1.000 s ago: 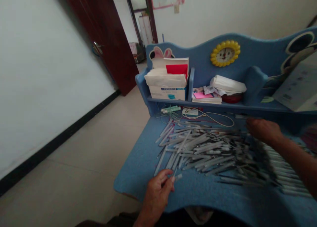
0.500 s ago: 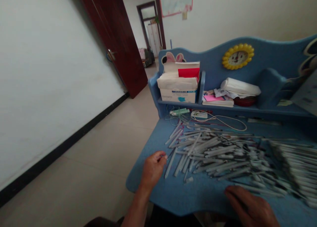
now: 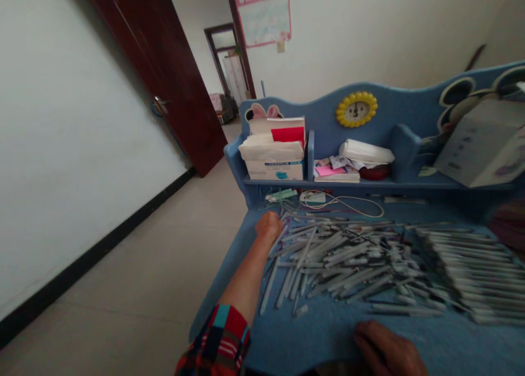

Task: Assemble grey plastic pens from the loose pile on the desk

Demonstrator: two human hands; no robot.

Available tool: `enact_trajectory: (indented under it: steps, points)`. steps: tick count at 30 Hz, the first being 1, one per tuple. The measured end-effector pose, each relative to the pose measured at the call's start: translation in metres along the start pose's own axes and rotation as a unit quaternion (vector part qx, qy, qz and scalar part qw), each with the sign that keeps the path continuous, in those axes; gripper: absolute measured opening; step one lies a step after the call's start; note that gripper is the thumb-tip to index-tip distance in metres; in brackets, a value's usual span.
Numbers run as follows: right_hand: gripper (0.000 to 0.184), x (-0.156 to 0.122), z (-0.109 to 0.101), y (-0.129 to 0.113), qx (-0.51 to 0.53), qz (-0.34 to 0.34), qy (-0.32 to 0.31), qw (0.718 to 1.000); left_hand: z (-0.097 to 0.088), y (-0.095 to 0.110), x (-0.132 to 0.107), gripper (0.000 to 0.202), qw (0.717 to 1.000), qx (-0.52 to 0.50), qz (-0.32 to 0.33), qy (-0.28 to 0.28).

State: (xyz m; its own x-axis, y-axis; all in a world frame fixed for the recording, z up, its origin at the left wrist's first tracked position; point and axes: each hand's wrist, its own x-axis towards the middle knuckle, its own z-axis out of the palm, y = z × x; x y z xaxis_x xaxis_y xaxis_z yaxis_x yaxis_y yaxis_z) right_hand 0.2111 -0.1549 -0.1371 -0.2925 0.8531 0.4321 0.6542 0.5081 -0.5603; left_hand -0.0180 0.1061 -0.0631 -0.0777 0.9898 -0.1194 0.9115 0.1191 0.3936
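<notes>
My left hand [image 3: 268, 226] reaches to the back left corner of a heap of pens and pale pen barrels [image 3: 344, 255] on the blue desk. Its fingers are closed by the heap's left end, and whatever they hold is hidden. My right hand [image 3: 389, 348] rests low at the desk's front edge, in front of the heap. The fingers there are curled together, and I cannot see anything in them. To the right, a neat row of similar pens [image 3: 471, 272] lies side by side. A small clear scrap [image 3: 301, 311] lies in front of the heap.
A blue shelf [image 3: 266, 182] backs the desk. On it stand a box of papers [image 3: 273, 168], a white roll [image 3: 366, 151] and a large white box [image 3: 484, 146]. A white cord [image 3: 361, 198] lies behind the pens. A yellow flower clock [image 3: 356, 109] hangs above.
My left hand has moved away from me, from the desk's left front to the back left of the heap. My right hand stays near the front edge. The view has shifted right.
</notes>
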Motion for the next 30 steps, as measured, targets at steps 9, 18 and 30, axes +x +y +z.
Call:
enact_trajectory:
  steps: [9, 18, 30]
  points:
    - [0.011, 0.004, 0.002, -0.002, -0.004, 0.006, 0.026, 1.0, -0.004, -0.007, 0.008, 0.031, 0.993, -0.092, -0.003, -0.076]
    - [0.015, 0.008, 0.003, -0.009, 0.0, 0.042, 0.04, 0.998, -0.003, -0.026, -0.009, 0.03, 0.966, -0.241, -0.066, -0.068]
    - [0.015, 0.011, 0.003, -0.011, 0.007, 0.047, 0.052, 0.998, -0.005, -0.043, -0.015, 0.016, 0.897, -0.43, -0.102, -0.007]
